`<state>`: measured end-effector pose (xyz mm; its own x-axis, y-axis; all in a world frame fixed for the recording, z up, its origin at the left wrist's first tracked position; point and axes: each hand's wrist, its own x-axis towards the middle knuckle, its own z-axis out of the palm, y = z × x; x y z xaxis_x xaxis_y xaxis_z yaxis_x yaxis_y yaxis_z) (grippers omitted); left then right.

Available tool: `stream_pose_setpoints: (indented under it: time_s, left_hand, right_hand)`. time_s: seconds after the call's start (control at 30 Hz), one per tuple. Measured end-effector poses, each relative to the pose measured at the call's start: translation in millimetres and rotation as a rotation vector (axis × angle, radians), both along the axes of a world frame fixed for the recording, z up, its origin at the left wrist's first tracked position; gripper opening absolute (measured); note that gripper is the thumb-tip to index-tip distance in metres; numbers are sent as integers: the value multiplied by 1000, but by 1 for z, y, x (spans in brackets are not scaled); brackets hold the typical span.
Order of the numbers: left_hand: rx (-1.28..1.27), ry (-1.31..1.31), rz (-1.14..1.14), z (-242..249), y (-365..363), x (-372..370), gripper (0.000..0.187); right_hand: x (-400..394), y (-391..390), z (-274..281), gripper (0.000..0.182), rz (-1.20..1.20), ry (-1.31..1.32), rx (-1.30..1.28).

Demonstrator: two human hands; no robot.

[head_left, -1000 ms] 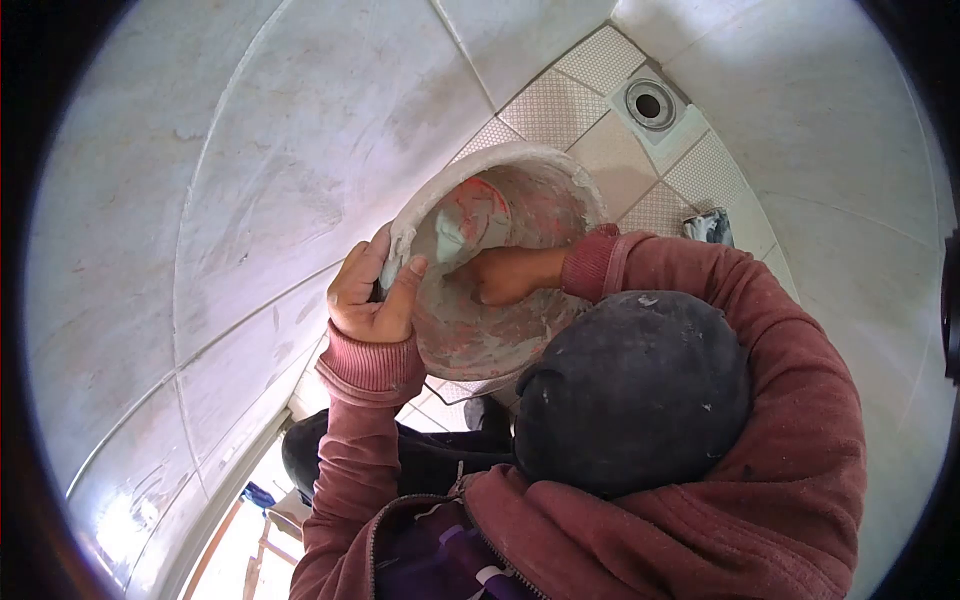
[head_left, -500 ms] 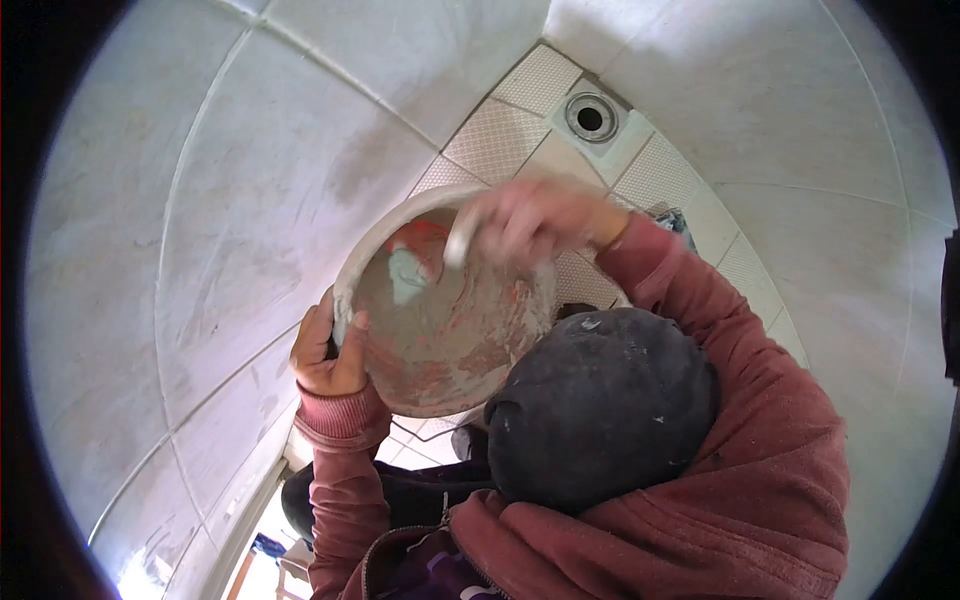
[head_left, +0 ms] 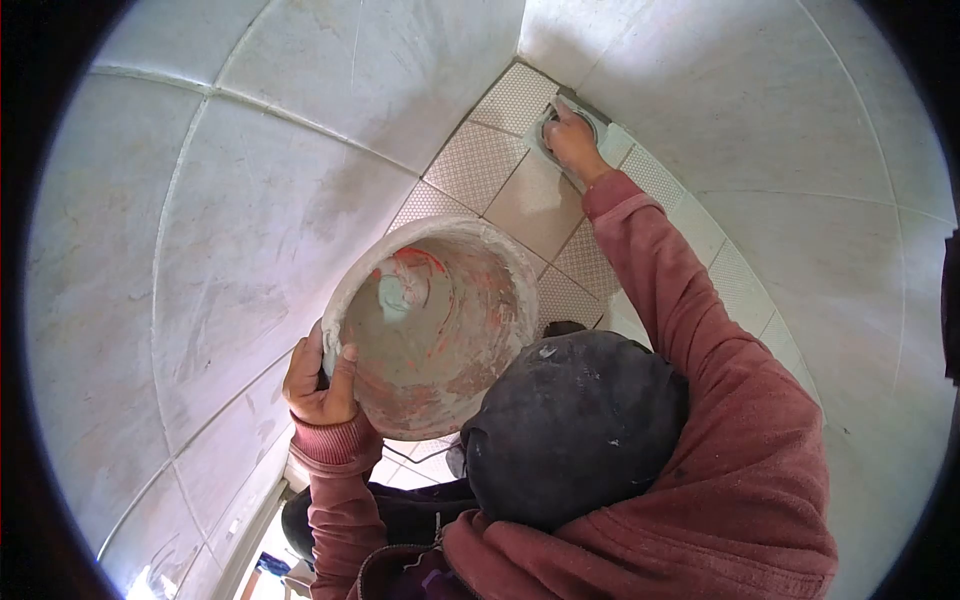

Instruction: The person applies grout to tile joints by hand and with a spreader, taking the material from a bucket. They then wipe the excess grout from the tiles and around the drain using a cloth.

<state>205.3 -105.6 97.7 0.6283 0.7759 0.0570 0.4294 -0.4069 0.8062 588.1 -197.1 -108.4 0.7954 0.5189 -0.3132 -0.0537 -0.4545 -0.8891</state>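
My left hand point(head_left: 325, 385) grips the left rim of a grout-smeared bucket point(head_left: 510, 330), thumb inside and fingers outside. The bucket tilts toward me, with grey residue, red streaks and a pale lump of paste point(head_left: 400, 290) inside. Far out in front, my right hand point(head_left: 572, 140) reaches down to the round floor drain point(head_left: 594, 122) in the corner. Its index finger stretches to the drain's far left edge while the other fingers are curled. Whatever those fingers may hold is hidden.
Large pale wall tiles point(head_left: 290, 210) rise on the left, and another wall point(head_left: 760, 120) stands close on the right. Textured floor tiles point(head_left: 475, 160) lie between them. My dark-clad knee point(head_left: 580, 430) is beside the bucket's right side.
My right hand has moved from above the bucket forward to the floor drain. The bucket has shifted slightly down in view, with my left hand still on its rim.
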Motion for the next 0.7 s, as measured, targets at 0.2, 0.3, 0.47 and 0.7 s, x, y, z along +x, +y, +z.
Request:
stream_pose_setpoints:
  time_s: [0.2, 0.3, 0.47, 0.7]
  left_hand:
    - [-28, 2, 17, -3, 0, -3, 36]
    - [-16, 12, 11, -2, 0, -2, 37]
    - [-15, 27, 6, -1, 2, -4, 37]
    - [-18, 12, 7, -1, 2, -2, 36]
  right_hand:
    - [-5, -3, 1, 59, 145, -309, 24]
    - [-1, -8, 0, 59, -31, -56, 53]
    - [-13, -2, -7, 60, 191, -144, 7]
    - [-19, -4, 12, 60, 195, -213, -280]
